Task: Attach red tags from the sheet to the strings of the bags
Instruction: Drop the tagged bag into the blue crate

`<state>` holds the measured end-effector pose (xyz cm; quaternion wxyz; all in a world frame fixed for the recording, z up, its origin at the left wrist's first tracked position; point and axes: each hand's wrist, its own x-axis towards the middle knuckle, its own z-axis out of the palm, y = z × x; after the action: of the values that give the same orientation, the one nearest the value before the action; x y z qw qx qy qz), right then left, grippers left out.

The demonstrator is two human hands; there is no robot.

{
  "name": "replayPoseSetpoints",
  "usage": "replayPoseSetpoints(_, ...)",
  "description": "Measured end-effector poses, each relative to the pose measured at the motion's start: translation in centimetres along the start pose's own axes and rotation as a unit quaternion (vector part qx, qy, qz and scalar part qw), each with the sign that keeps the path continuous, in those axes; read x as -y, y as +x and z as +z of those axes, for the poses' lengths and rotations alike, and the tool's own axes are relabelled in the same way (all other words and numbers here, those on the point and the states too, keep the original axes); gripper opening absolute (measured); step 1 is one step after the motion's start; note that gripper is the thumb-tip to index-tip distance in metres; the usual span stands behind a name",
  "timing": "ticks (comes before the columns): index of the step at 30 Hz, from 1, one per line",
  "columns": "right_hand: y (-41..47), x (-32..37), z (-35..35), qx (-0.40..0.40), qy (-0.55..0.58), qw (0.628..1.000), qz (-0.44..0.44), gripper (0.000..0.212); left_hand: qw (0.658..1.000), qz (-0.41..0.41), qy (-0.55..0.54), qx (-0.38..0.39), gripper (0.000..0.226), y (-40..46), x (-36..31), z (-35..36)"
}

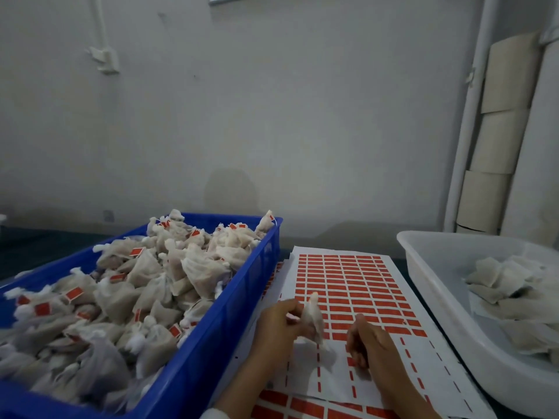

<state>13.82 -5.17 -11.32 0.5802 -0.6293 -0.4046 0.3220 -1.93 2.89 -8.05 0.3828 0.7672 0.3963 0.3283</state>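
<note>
- Left hand (276, 325) grips a small white mesh bag (311, 320) above the white sheet of red rectangular tags (348, 285).
- Right hand (367, 347), fingers curled on the sheet, sits just right of the bag; what it pinches, can't tell.

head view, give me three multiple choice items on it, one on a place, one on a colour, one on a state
1. Where is the crate heaped with tagged bags?
A. left of the tag sheet
B. right of the tag sheet
C. on top of the tag sheet

2. What colour is that crate?
A. green
B. blue
C. yellow

3. What is the left hand doing?
A. lying flat on the sheet
B. reaching into the white tub
C. holding a bag

Answers:
1 A: the crate sits left of the tag sheet, and the white tub is on the right.
2 B: its walls are plainly blue.
3 C: the left hand grips a bag above the sheet, while the right hand rests curled on the sheet's stripped part.
</note>
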Motion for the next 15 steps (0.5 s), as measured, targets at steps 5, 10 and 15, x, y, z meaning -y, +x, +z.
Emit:
replayPoseSetpoints(5, 0.3, -0.2, 0.0, -0.005, 0.020, 0.999, 0.039, 0.048, 0.973, 0.015, -0.014, -0.228, 0.015, 3.3, -2.9, -2.3)
replayPoseSetpoints(10, 0.5, 0.8, 0.0, -0.047, 0.017, 0.997, 0.065, 0.045, 0.945, 0.020, 0.037, -0.323, 0.009, 7.6, -6.5, -6.6)
replayPoseSetpoints(15, -0.2, 1.4, -0.4, 0.015, 0.013, 0.999, 0.046, 0.042, 0.932, -0.081, 0.106, -0.337, 0.019, 10.3, -4.3, -12.3)
